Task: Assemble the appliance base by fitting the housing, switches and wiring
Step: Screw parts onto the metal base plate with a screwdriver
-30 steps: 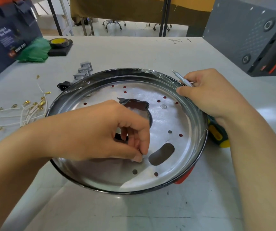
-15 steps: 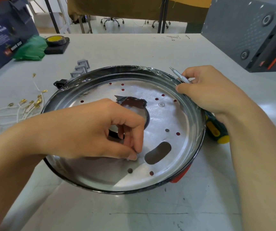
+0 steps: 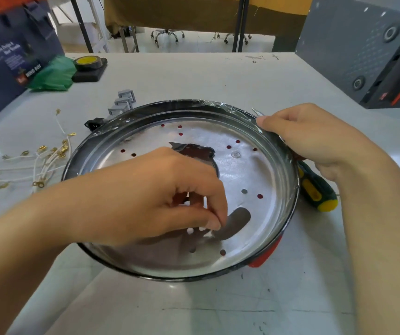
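Centrally in the frame, on the pale table (image 3: 194, 76), the round appliance housing (image 3: 288, 194), open side up: black rim wrapped in clear film, shiny perforated metal plate inside with a ragged central opening and an oblong slot toward the lower right. Over the plate's middle, the left hand (image 3: 160, 197), fingers curled downward, thumb and fingertips pinched together just above the plate beside the slot; whether anything small is held there, impossible to tell. At the rim's upper right, the right hand (image 3: 314, 136), curled over the edge and gripping a screwdriver (image 3: 314, 187), its metal tip poking out above the thumb, its green-and-yellow handle lying below the wrist just outside the housing. At the left of the frame, white wires (image 3: 37, 165) with gold terminals, spread loosely on the table. Just beyond the rim at the upper left, three grey switches (image 3: 122, 102) in a row and a black socket (image 3: 95, 123). Further up left, a roll of tape (image 3: 87, 61) with a yellow core, a green bag (image 3: 51, 73), a dark blue box (image 3: 8, 56).
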Tool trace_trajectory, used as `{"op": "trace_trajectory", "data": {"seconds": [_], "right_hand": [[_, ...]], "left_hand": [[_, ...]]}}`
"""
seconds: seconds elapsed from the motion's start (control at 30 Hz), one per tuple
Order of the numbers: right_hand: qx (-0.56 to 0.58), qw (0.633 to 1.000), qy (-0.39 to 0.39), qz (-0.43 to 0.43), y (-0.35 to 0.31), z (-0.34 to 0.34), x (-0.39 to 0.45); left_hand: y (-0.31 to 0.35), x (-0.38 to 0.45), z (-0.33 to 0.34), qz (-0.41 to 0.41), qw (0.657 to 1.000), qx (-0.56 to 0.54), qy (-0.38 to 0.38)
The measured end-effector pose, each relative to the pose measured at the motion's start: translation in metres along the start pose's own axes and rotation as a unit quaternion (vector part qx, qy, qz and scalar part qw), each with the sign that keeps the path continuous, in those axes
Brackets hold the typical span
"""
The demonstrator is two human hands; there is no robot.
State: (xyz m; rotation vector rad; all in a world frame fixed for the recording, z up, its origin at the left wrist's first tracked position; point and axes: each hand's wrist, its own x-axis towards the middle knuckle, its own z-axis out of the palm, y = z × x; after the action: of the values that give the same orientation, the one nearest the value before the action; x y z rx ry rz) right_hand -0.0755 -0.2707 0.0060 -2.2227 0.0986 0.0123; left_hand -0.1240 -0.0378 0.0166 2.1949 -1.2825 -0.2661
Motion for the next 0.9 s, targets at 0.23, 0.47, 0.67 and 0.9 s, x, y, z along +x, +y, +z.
{"op": "trace_trajectory", "data": {"seconds": [0.23, 0.47, 0.67, 0.9], "right_hand": [[-0.032, 0.998, -0.031, 0.033, 0.0044, -0.0056, -0.001], [-0.022, 0.996, -0.068, 0.051, 0.0038, -0.0031, -0.0012], [-0.014, 0.997, -0.056, 0.044, 0.0061, 0.0, 0.0013], [0.0, 0.999, -0.038, 0.036, 0.0068, 0.0027, 0.003]], "left_hand": [[0.0066, -0.0068, -0.0017, -0.035, 0.999, -0.037, 0.005], [0.0096, -0.0078, -0.0024, -0.045, 0.998, -0.036, 0.009], [0.0078, -0.01, -0.0038, -0.041, 0.999, -0.008, 0.003], [0.0058, -0.0091, -0.0045, -0.041, 0.999, -0.005, 0.003]]}}
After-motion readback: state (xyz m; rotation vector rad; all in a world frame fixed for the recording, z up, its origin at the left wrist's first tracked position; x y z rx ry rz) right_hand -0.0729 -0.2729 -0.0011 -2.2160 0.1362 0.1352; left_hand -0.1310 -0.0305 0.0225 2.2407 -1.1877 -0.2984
